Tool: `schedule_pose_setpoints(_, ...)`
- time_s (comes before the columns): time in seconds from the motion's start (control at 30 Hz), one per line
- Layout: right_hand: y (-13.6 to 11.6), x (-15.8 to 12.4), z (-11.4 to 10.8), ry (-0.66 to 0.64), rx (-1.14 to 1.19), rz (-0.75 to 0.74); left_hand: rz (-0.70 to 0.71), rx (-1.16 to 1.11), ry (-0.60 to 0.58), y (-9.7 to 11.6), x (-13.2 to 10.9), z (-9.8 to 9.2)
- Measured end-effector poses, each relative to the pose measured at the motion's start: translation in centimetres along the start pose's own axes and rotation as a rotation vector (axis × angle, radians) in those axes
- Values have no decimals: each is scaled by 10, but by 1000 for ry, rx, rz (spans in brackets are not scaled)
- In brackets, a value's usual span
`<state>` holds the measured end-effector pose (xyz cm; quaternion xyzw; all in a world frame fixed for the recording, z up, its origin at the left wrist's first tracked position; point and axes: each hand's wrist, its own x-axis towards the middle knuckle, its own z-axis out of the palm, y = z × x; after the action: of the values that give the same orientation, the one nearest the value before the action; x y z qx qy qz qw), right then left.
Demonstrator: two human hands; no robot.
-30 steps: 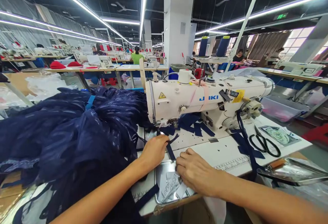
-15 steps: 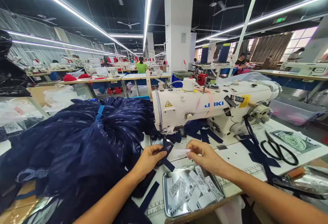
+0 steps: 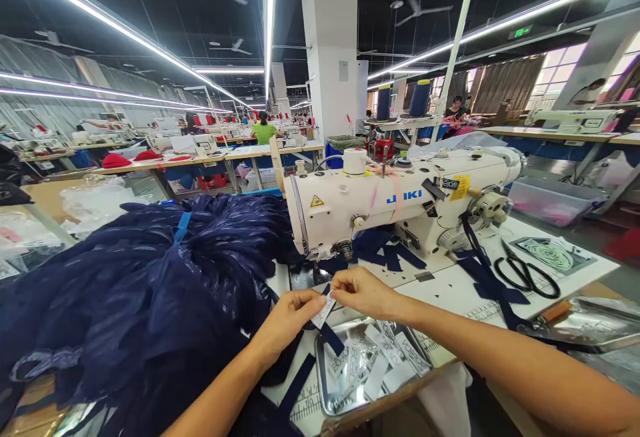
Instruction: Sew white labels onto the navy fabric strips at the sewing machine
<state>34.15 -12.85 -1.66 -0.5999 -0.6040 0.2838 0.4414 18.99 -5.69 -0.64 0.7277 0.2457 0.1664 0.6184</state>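
Between my two hands, in front of the sewing machine (image 3: 350, 200), a white printed label (image 3: 323, 312) lies against a narrow navy strip (image 3: 332, 339). My left hand (image 3: 295, 310) pinches the strip and the label's edge between thumb and fingers. My right hand (image 3: 357, 292) is closed on the label's upper end, its fingertips close to the left thumb. Just below the hands, a metal tray (image 3: 320, 384) holds several more white labels. Part of the strip is hidden behind the label and fingers.
A large navy fabric pile (image 3: 150, 290) fills the left side. Black scissors (image 3: 527, 274) and navy strips (image 3: 483, 277) lie on the right of the table. A second metal tray (image 3: 595, 324) stands at the right edge. A person in green (image 3: 263, 132) sits farther back.
My right hand has moved left with the label, which now meets the navy strip at my left hand. The label's printed face now shows. The view has shifted slightly.
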Motion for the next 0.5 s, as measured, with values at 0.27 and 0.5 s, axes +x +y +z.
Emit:
schedule_pose_setpoints(0.27,5,2,2,125,140,66,-74,-129,232,-7,1,8)
schedule_pose_setpoints(0.5,-1,2,3,24,422,137,-36,-118,257,-4,1,6)
